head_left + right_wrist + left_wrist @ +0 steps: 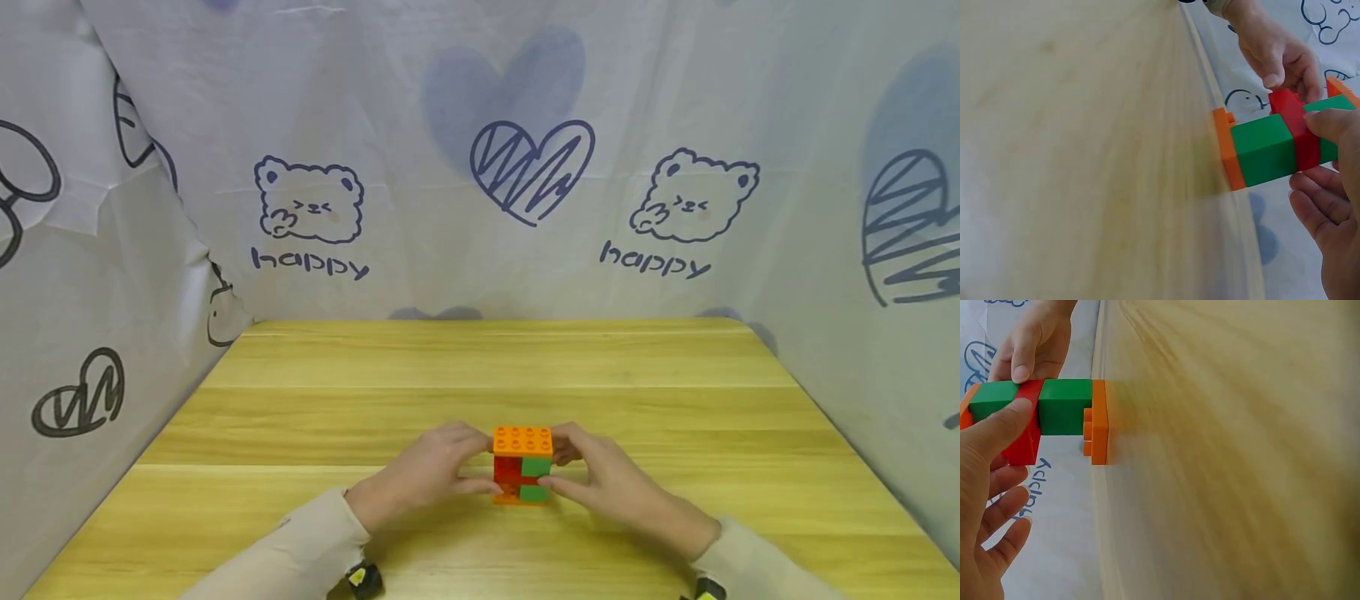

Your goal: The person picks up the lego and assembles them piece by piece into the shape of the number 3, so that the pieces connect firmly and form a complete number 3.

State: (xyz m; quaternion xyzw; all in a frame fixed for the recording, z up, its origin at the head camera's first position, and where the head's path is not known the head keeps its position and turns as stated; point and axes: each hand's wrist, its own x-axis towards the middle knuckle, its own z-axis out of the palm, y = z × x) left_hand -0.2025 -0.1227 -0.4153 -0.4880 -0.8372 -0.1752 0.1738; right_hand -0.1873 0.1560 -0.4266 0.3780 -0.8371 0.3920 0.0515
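Orange-topped block stack [522, 463], both hands [420, 475] [611, 479] pinching its sides

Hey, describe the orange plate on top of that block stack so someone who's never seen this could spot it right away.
On the wooden table, near its front edge, two hands hold a small brick stack. The orange plate caps it: flat, studded, lying over the red and green bricks, the topmost piece.

Soft, even light fills the head view, bright without glare; faint shadows lie under the hands on the table [525, 367]. The printed cloth backdrop [480, 167] bows at the edges (wide-lens distortion). In both wrist views the table [1229, 487] is smeared out of focus, while the block stack [1272, 144] stays fairly sharp.
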